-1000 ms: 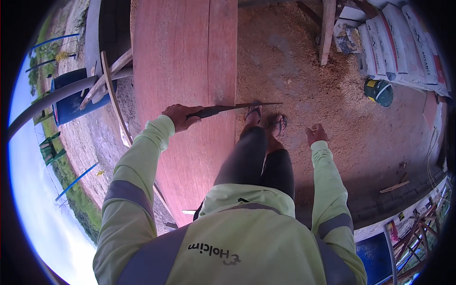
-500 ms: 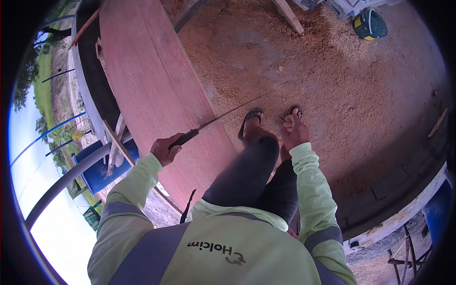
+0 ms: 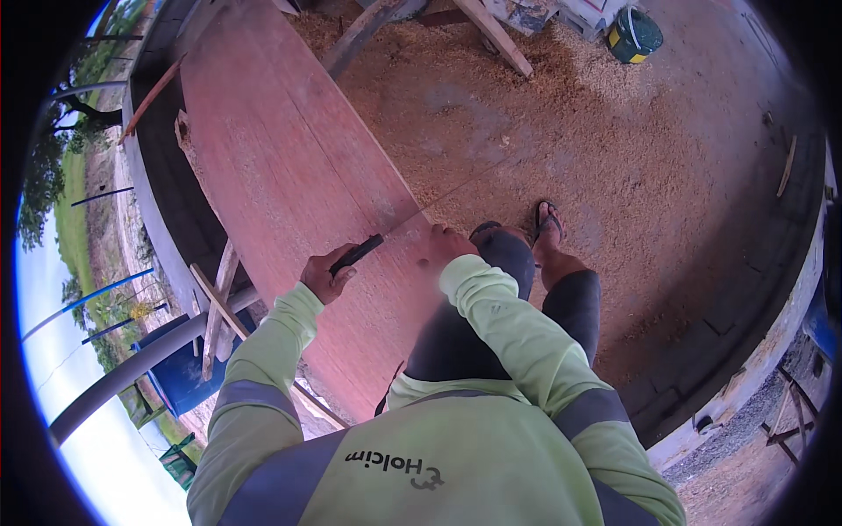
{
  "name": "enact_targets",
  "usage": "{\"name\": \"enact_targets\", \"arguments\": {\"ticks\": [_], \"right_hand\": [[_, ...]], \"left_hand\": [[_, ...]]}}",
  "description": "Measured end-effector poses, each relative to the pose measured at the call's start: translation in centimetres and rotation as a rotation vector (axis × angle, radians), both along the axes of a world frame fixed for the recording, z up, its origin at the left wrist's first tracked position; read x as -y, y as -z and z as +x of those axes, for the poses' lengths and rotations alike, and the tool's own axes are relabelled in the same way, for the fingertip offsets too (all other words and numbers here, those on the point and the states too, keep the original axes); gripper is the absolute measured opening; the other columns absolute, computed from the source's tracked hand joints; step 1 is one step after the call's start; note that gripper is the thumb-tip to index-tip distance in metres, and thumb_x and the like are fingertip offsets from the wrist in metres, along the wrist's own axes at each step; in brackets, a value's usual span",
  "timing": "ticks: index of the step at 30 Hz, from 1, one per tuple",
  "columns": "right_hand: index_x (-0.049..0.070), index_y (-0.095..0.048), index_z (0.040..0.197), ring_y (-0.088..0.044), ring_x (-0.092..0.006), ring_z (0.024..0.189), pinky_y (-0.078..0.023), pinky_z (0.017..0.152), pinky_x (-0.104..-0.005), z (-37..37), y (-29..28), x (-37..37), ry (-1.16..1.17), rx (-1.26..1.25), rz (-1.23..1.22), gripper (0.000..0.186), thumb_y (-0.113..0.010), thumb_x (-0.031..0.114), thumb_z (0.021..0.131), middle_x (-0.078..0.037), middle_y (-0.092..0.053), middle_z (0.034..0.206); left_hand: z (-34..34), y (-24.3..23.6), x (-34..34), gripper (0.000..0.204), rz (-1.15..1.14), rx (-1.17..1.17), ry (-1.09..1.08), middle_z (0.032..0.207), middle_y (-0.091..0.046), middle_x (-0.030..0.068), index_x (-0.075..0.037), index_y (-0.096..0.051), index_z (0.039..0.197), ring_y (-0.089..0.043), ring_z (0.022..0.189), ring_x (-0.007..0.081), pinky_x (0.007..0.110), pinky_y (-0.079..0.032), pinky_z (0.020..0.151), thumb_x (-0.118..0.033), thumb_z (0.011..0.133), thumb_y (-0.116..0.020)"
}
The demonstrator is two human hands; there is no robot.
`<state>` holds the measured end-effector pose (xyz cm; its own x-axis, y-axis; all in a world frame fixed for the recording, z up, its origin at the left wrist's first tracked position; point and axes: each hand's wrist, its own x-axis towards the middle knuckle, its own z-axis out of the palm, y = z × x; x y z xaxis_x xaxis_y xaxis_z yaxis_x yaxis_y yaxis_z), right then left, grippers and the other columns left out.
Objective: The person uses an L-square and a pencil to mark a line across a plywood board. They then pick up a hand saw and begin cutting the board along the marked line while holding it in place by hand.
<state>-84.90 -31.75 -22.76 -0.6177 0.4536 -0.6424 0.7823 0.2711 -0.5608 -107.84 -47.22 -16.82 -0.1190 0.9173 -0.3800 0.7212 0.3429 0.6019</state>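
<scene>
My left hand (image 3: pixel 326 275) is closed around the black handle of a handsaw (image 3: pixel 357 252), seen nearly edge-on. Its thin blade points away to the right, past the edge of a long reddish plywood board (image 3: pixel 298 167). Close to that same edge, just on the near side of the blade, is my right hand (image 3: pixel 452 245). Its fingers are blurred and partly turned from view, so I cannot tell whether they are open or closed, or whether they touch the board. My bent leg is beside the board's right edge.
Brown sawdust (image 3: pixel 561 131) is spread over the floor. A dark green bucket (image 3: pixel 635 35) stands at the far right. Timber pieces (image 3: pixel 491 35) lean at the back, and crossed wooden sticks (image 3: pixel 219 302) are left of the board. A low curved wall (image 3: pixel 745 368) bounds the right side.
My right hand has moved left, from over my feet to the board's edge beside the saw blade. My left hand has shifted slightly right with the handsaw. One leg has come against the board.
</scene>
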Motion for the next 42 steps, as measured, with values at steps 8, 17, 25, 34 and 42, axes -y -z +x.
{"name": "enact_targets", "arguments": {"ticks": [8,17,25,34,42], "right_hand": [[-0.004,-0.05,0.122,-0.063,-0.0397,0.109,-0.054,0.089,-0.0466,-2.7,1.3,0.1,0.102,0.152,-0.029,0.066,-0.08,0.032,0.076,-0.024,-0.063,0.118],[0.0,-0.057,0.123,-0.063,-0.0381,0.11,-0.054,0.09,-0.0441,-2.2,0.0,0.3,0.061,0.214,0.112,0.06,-0.079,0.033,0.078,-0.022,-0.065,0.117],[0.008,-0.05,0.129,-0.049,-0.0317,0.122,-0.037,0.104,-0.0476,-8.8,-11.2,7.2,-0.139,-0.927,0.391,0.073,-0.076,0.016,0.062,-0.014,-0.054,0.124],[0.01,-0.054,0.096,-0.063,-0.0282,0.082,-0.049,0.075,-0.0399,-11.8,-8.5,7.7,-0.129,-0.843,0.33,0.034,-0.073,0.018,0.069,-0.006,-0.061,0.086],[0.012,-0.055,0.087,-0.063,-0.0298,0.079,-0.05,0.07,-0.0434,-12.2,-9.4,6.5,-0.129,-0.909,0.236,0.036,-0.077,0.022,0.062,-0.005,-0.061,0.079]], "left_hand": [[1.2,-3.7,-3.0,0.046,0.121,0.111,0.067,0.079,-0.064,0.0214,-0.011,-0.048,0.135,-0.067,0.074,0.0404,0.042,-0.052,0.068,-0.03,0.095,-0.059],[-4.6,-21.7,4.2,0.04,-0.138,-0.053,0.108,0.082,-0.065,0.0222,-0.003,-0.053,0.129,-0.066,0.071,0.0396,0.041,-0.052,0.064,-0.017,0.092,-0.058],[-1.9,-13.3,1.5,0.032,-0.208,-0.153,0.054,0.081,-0.067,0.0243,0.0,-0.063,0.109,-0.065,0.076,0.0442,0.045,-0.054,0.068,-0.013,0.079,-0.068],[-2.3,-14.5,0.3,0.044,-0.345,-0.145,0.138,0.074,-0.065,0.0238,-0.002,-0.055,0.118,-0.066,0.074,0.0429,0.048,-0.053,0.066,-0.01,0.077,-0.07],[-2.1,-13.9,0.6,0.032,-0.204,-0.159,0.145,0.075,-0.066,0.0236,-0.004,-0.061,0.109,-0.065,0.069,0.0429,0.051,-0.053,0.065,-0.005,0.077,-0.063]]}}
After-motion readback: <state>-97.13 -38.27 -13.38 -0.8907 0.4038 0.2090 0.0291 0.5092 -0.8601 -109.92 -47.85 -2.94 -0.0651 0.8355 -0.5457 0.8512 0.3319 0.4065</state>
